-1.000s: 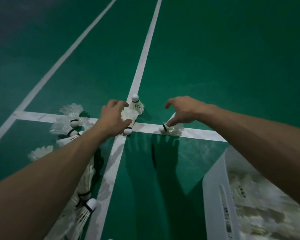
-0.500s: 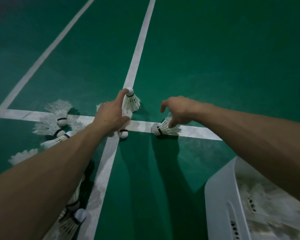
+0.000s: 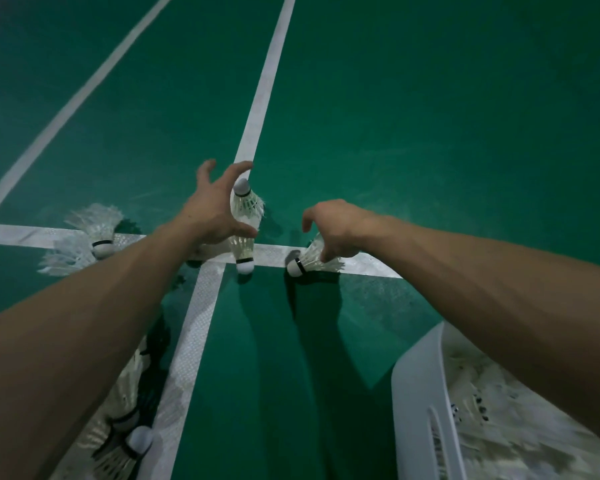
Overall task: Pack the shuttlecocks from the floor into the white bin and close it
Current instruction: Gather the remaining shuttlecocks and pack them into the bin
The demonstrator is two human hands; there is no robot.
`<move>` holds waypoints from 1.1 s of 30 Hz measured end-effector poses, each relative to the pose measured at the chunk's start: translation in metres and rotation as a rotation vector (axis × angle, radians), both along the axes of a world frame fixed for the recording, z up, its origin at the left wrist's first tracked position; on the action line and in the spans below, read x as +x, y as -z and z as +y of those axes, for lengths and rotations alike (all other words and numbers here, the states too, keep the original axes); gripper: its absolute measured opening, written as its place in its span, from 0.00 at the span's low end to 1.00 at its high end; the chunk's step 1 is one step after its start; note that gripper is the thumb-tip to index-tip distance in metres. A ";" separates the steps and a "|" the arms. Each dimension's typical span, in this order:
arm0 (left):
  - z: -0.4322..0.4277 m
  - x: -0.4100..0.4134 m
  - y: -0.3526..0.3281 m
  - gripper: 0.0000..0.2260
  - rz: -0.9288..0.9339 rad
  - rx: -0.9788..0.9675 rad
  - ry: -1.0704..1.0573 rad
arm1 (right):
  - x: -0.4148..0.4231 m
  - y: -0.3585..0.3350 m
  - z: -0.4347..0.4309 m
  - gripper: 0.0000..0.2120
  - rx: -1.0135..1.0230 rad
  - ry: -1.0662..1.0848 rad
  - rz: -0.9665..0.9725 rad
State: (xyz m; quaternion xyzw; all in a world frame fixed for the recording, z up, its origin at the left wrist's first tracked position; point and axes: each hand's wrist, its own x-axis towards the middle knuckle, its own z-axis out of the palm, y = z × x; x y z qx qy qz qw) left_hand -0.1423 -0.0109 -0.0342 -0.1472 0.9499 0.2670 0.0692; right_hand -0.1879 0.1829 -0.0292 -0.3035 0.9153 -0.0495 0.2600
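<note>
On the green floor an upright shuttlecock [image 3: 245, 204] stands cork up. My left hand [image 3: 217, 209] spreads its fingers and thumb around it. A second shuttlecock [image 3: 243, 252] lies on the white line just below my thumb, cork towards me. My right hand [image 3: 336, 230] pinches the feathers of a third shuttlecock [image 3: 309, 264], whose cork points down and left over the line. The white bin [image 3: 416, 393] stands open at the lower right, with several shuttlecocks [image 3: 506, 431] inside. My right forearm crosses above it.
More shuttlecocks lie to the left of my left arm [image 3: 99, 230] and near the bottom left [image 3: 129, 445], partly under my forearm. White court lines [image 3: 257, 109] cross at my hands. The green floor stretches beyond.
My left hand has gone from curled to spread and reached forward around the upright shuttlecock. My right hand has dropped onto the feathers of its shuttlecock and pinched them.
</note>
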 end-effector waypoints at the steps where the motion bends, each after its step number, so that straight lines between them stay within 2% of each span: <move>1: -0.002 0.000 0.001 0.47 -0.049 -0.013 0.035 | 0.000 0.000 0.000 0.29 0.005 -0.001 -0.004; 5: -0.006 -0.001 0.006 0.45 -0.086 0.002 0.127 | 0.001 0.002 -0.001 0.28 0.030 0.007 -0.024; 9: -0.003 0.000 0.005 0.34 -0.005 0.010 0.087 | 0.001 0.004 0.001 0.22 0.073 0.016 -0.062; 12: -0.005 0.005 0.003 0.27 0.018 0.059 0.046 | 0.000 0.003 0.002 0.23 0.034 0.046 -0.092; 18: -0.003 0.018 -0.006 0.21 0.076 0.176 -0.007 | 0.002 -0.010 0.005 0.23 -0.153 0.121 -0.074; 27: 0.024 0.047 -0.045 0.21 0.149 0.310 0.001 | 0.025 -0.063 0.037 0.21 -0.523 0.333 -0.125; 33: 0.059 0.075 -0.086 0.21 0.211 0.364 0.064 | 0.062 -0.098 0.078 0.20 -0.655 0.416 -0.103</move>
